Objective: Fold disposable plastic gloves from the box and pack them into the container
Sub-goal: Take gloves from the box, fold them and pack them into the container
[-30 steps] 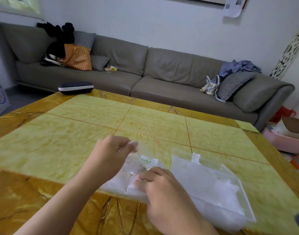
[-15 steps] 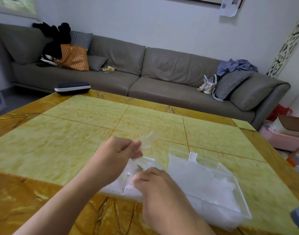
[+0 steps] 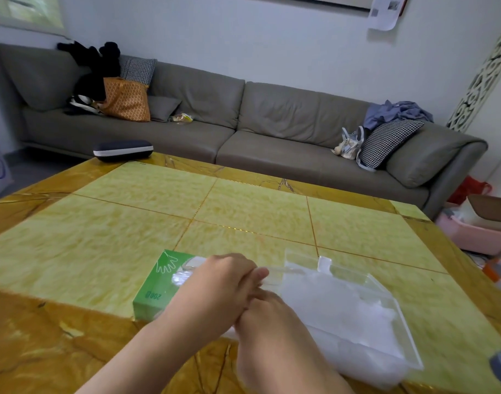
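Sofa: a long grey sofa (image 3: 243, 132) runs along the far wall, carrying an orange bag (image 3: 127, 99) at its left end and a checked cushion (image 3: 388, 142) at its right.
Surface: a yellow tiled surface (image 3: 243, 211) with darker amber borders fills the near half of the view.
Container: a clear plastic container (image 3: 397, 311) sits near right on the surface, with white crumpled gloves inside.
Box: a green glove box (image 3: 155, 285) lies just left of the container, its near right part hidden behind the left forearm.
Case: a dark case (image 3: 123, 150) rests at the far left edge of the surface.
Left hand: the left hand (image 3: 218, 282) has fingers curled, pinching a thin clear glove (image 3: 274, 275) between box and container.
Right hand: the right hand (image 3: 272, 322) touches the left one; its fingertips are hidden, so I cannot tell its grasp.
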A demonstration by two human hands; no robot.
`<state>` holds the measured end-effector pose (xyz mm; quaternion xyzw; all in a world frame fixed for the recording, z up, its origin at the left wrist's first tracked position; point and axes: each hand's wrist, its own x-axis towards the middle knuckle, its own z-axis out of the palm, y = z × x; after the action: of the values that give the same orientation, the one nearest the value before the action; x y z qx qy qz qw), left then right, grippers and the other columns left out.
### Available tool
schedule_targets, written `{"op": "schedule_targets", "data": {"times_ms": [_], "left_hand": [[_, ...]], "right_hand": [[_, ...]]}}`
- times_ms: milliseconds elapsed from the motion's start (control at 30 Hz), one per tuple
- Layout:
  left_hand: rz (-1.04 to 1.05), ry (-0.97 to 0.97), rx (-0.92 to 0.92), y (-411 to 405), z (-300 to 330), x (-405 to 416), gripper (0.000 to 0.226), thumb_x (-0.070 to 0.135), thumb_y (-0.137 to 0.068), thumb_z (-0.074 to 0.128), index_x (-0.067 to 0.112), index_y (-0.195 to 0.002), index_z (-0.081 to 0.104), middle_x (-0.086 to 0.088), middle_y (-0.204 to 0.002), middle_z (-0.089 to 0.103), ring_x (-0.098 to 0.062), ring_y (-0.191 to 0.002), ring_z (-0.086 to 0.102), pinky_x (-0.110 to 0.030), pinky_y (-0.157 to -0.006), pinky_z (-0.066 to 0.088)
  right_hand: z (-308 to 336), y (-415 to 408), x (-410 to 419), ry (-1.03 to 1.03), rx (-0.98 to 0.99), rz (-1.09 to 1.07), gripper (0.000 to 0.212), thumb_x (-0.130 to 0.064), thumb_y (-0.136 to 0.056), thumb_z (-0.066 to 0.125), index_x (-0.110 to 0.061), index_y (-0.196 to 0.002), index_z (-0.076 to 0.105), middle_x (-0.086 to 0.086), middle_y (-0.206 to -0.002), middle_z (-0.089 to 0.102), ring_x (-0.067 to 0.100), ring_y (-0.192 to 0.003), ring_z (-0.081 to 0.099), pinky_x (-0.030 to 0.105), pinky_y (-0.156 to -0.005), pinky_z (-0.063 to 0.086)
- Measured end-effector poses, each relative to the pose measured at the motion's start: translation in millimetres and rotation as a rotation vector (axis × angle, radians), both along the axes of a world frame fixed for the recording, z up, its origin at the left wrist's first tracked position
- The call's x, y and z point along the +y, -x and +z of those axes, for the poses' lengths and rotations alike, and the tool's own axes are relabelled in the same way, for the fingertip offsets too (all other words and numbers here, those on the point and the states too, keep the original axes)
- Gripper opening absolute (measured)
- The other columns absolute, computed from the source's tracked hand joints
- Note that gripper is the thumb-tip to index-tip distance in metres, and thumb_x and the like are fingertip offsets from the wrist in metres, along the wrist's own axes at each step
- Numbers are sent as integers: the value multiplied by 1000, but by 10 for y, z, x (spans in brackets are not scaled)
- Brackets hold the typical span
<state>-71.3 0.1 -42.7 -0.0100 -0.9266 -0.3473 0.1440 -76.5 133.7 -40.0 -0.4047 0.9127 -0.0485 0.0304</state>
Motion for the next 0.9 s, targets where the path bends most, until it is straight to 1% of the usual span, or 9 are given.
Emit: {"op": "schedule_targets", "data": {"times_ms": [133,233,333,533,667,733,800,867,900], "left_hand": [[112,-347,116,-83,303,-53,35,48,-101,51,29,-91,79,17,-87,77,5,-76,69,-14,-69,49],[157,-818,190,-111,466,-197,39,38,-103,52,12,-94,80,0,-91,80,-14,-88,76,-33,-86,57],[187,-976,191,-128,506,-277,43,36,-103,53,7,-89,81,-11,-91,79,-28,-90,76,-43,-90,59],[10,-642,179,-177,501,-129,34,35,-100,55,16,-92,81,3,-87,80,-12,-85,77,-22,-85,59],[-69,-473,145,-197,546,-155,35,46,-99,50,28,-106,79,17,-103,78,4,-104,69,-17,-94,50],[-201,-441,4,-233,572,-304,50,68,-95,45,38,-129,66,26,-124,69,10,-121,59,-20,-103,45],[-339,-429,-184,-272,574,-482,78,88,-75,56,48,-142,49,31,-138,58,10,-131,50,-25,-109,39],[-297,-254,-292,-285,483,-572,88,83,-65,73,55,-144,42,39,-140,50,19,-132,41,-22,-110,35],[-196,-110,-286,-269,391,-587,78,74,-70,77,55,-139,46,40,-134,52,23,-125,41,-17,-103,37]], "right_hand": [[-96,58,10,-13,-25,73,60,0,-81,47,-12,-139,58,-2,-148,51,21,-144,30,29,-122,24],[-120,57,35,25,-43,62,65,0,-82,47,-16,-145,53,-8,-152,47,20,-145,28,29,-122,24],[-89,36,30,33,-43,67,60,1,-84,48,-13,-142,53,-6,-149,48,20,-142,30,29,-120,25],[-81,-20,22,93,-20,-21,58,3,-83,45,-16,-136,56,-2,-136,54,26,-124,42,28,-103,37],[-54,-20,32,67,-43,-22,59,1,-88,45,-16,-144,51,-2,-151,44,27,-132,40,31,-112,34],[-37,-19,41,38,-65,-5,61,0,-90,46,-15,-149,47,-4,-158,38,28,-140,35,31,-116,30],[-28,-24,37,19,-72,-2,62,0,-90,46,-15,-151,44,-4,-160,36,29,-143,32,31,-116,29],[-32,-27,33,12,-72,-13,63,-1,-90,47,-16,-151,44,-1,-160,35,30,-141,33,33,-114,30],[-33,-29,30,21,-63,-15,62,-1,-89,47,-16,-149,47,0,-159,38,32,-139,35,34,-111,33]]}}
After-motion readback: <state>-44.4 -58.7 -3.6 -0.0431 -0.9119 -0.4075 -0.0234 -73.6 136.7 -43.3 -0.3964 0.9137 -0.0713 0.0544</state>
